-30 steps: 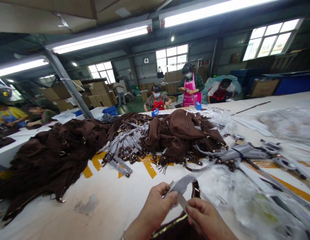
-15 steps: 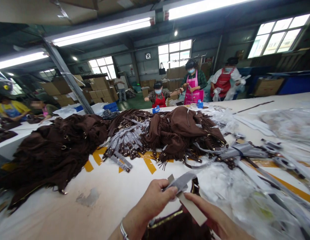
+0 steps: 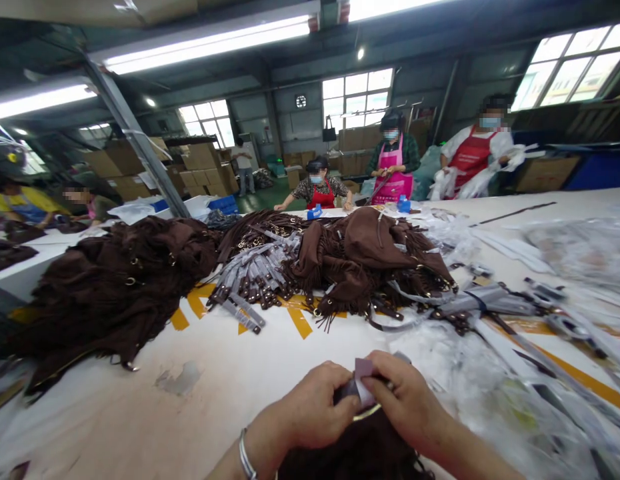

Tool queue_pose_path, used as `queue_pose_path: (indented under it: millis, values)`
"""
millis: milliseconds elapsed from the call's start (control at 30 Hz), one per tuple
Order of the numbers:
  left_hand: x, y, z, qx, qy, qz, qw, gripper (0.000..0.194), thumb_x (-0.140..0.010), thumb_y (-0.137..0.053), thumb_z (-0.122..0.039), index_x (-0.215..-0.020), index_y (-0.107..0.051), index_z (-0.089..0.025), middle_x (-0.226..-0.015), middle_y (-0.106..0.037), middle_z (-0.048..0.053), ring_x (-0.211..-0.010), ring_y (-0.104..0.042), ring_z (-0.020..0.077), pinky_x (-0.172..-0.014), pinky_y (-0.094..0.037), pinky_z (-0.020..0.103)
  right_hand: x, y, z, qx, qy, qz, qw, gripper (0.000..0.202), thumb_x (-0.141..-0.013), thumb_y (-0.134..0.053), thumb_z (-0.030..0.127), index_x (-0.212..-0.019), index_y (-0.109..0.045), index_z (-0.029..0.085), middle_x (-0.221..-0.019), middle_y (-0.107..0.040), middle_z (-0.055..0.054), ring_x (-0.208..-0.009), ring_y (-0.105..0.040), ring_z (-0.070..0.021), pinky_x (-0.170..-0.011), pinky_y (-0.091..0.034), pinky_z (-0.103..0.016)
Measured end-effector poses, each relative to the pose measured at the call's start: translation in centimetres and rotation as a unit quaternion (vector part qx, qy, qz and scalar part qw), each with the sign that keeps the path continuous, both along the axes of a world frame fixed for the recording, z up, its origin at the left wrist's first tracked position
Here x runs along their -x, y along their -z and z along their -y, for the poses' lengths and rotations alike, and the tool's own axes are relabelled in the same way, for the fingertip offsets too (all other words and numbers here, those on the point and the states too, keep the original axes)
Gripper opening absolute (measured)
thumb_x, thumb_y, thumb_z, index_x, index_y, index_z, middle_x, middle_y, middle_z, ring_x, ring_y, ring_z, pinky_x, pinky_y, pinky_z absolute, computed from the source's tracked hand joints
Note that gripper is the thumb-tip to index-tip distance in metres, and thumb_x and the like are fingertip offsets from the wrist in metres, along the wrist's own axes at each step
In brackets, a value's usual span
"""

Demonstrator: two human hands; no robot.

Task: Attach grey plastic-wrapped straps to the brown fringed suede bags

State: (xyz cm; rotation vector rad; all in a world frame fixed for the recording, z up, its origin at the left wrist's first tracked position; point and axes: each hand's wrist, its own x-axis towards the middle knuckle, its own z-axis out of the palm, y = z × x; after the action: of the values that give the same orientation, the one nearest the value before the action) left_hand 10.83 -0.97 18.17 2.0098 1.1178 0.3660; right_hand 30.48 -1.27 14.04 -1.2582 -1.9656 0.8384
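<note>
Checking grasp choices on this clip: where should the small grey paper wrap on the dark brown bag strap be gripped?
Probably at the grey paper wrap's upstanding free end, pinched from both sides. It sticks up between the left hand and right hand, above the dark brown bag; the rest is hidden under the fingers.

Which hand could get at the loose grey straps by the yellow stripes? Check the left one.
Probably the left hand, though not freely: bare table lies between it and the grey straps, but it now pinches a small strip.

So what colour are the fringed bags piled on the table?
Dark brown fringed bags, clearest in the head view.
</note>
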Motion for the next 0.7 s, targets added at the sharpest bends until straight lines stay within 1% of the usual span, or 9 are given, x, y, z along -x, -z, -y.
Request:
queue_pose_path:
  millis: [100,200,267,367,467,533,600,633,700]
  values:
    - [-0.2,-0.1,0.7,0.022,-0.031,-0.003,0.999,0.019,-0.087,-0.059,-0.035,-0.09,-0.068,-0.019,-0.082,-0.067,0.0,-0.072,-0.054,0.0147,-0.065,-0.038,0.025,0.5,1.1,0.5,-0.018,0.008,-0.056,0.998,0.015,-0.094,-0.049,0.022,-0.084,-0.061,0.021,-0.082,-0.064,-0.002,-0.078,-0.059,-0.0182,-0.072,-0.044,-0.03]
    - [-0.7,0.3,1.1,-0.013,-0.072,-0.027,0.997,0.029,-0.093,-0.053,-0.04,-0.082,-0.068,-0.018,-0.077,-0.068,0.002,-0.069,-0.054,0.0149,-0.064,-0.036,0.026,0.4,1.1,0.6,-0.017,0.005,-0.082,0.996,0.016,-0.094,-0.048,0.022,-0.083,-0.061,0.021,-0.082,-0.063,-0.001,-0.078,-0.059,-0.0174,-0.072,-0.044,-0.03]
    - [-0.9,0.7,1.3,-0.035,-0.068,-0.04,0.996,0.034,-0.095,-0.049,-0.04,-0.077,-0.067,-0.018,-0.074,-0.067,0.003,-0.067,-0.054,0.0153,-0.063,-0.035,0.028,-0.2,0.0,0.4,0.004,-0.026,-0.073,0.997,0.019,-0.094,-0.05,0.023,-0.078,-0.06,0.021,-0.079,-0.062,-0.001,-0.076,-0.058,-0.0168,-0.07,-0.043,-0.029]
    - [-1.2,1.0,1.3,-0.037,-0.047,-0.055,0.997,0.037,-0.095,-0.049,-0.043,-0.076,-0.068,-0.018,-0.074,-0.068,0.005,-0.067,-0.054,0.0166,-0.061,-0.033,0.029,-1.3,-2.7,-0.2,0.02,-0.103,-0.024,0.994,0.023,-0.094,-0.053,0.027,-0.073,-0.062,0.02,-0.08,-0.061,-0.002,-0.08,-0.058,-0.0173,-0.072,-0.042,-0.029]
    - [-1.4,1.2,1.4,-0.056,-0.045,-0.096,0.993,0.034,-0.092,-0.052,-0.044,-0.077,-0.069,-0.019,-0.077,-0.069,0.007,-0.069,-0.055,0.0192,-0.06,-0.03,0.031,-1.8,-4.1,-0.4,-0.033,-0.12,0.097,0.987,0.024,-0.09,-0.059,0.03,-0.07,-0.064,0.02,-0.076,-0.062,-0.003,-0.076,-0.058,-0.0187,-0.069,-0.039,-0.03]
    - [-1.5,1.4,1.5,-0.06,-0.046,-0.105,0.992,0.03,-0.09,-0.055,-0.043,-0.077,-0.069,-0.02,-0.078,-0.069,0.008,-0.071,-0.056,0.0202,-0.06,-0.03,0.031,-1.6,-3.5,-0.1,-0.092,-0.116,0.182,0.972,0.025,-0.09,-0.057,0.029,-0.068,-0.064,0.019,-0.069,-0.063,-0.004,-0.067,-0.056,-0.0184,-0.063,-0.034,-0.031]
    - [-1.6,1.6,1.5,-0.05,-0.043,-0.091,0.994,0.024,-0.088,-0.057,-0.038,-0.076,-0.068,-0.02,-0.078,-0.07,0.007,-0.072,-0.057,0.0196,-0.061,-0.03,0.031,-1.1,-2.0,0.4,-0.136,-0.104,0.203,0.964,0.028,-0.091,-0.052,0.026,-0.066,-0.063,0.018,-0.064,-0.064,-0.005,-0.06,-0.053,-0.0174,-0.059,-0.03,-0.032]
    - [-1.6,1.7,1.4,-0.045,-0.043,-0.081,0.995,0.023,-0.088,-0.057,-0.037,-0.075,-0.068,-0.02,-0.077,-0.069,0.006,-0.072,-0.057,0.0189,-0.061,-0.03,0.03,-0.7,-1.1,0.7,-0.138,-0.087,0.181,0.97,0.031,-0.091,-0.049,0.026,-0.065,-0.062,0.018,-0.062,-0.063,-0.005,-0.058,-0.052,-0.0166,-0.058,-0.029,-0.031]
    - [-1.7,1.7,1.3,-0.043,-0.056,-0.073,0.995,0.028,-0.089,-0.055,-0.038,-0.071,-0.065,-0.02,-0.073,-0.067,0.005,-0.068,-0.055,0.0174,-0.06,-0.029,0.03,0.1,0.4,1.0,-0.087,-0.035,0.08,0.992,0.038,-0.095,-0.045,0.031,-0.061,-0.058,0.018,-0.06,-0.06,-0.004,-0.058,-0.052,-0.0155,-0.058,-0.031,-0.03]
